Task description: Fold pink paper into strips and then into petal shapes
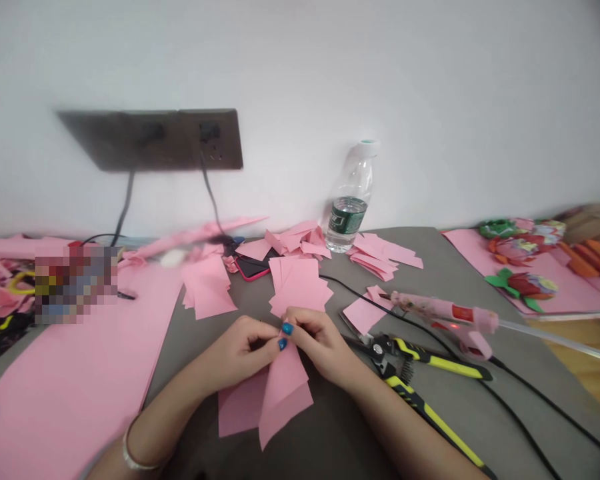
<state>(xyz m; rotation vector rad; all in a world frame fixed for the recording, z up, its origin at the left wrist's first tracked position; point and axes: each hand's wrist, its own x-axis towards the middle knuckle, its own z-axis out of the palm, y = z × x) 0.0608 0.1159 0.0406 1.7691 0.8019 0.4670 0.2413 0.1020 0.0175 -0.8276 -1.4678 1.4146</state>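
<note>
Pinched between the thumb and fingers of both hands is a piece of pink paper [286, 380], folded or rolled to a narrow point at its top and flaring out below. My left hand [247, 350] grips it from the left and my right hand [317, 340] from the right, thumbs side by side. Another pink paper sheet [237, 407] shows beneath it, partly hidden. Just beyond my fingers lies a stack of pink paper pieces [297, 283]. To the right of my right hand are yellow-and-black pliers [395, 357], handles spread, and a pink glue gun [445, 313] with a clear glue stick.
A water bottle [349, 207] leans against the wall. Large pink sheets [80, 393] cover the table's left side. Paper flowers [530, 287] lie on a pink sheet at right. A phone [254, 265] sits under paper scraps. Black cables [510, 413] cross the right side; a wall socket [220, 147] holds plugs.
</note>
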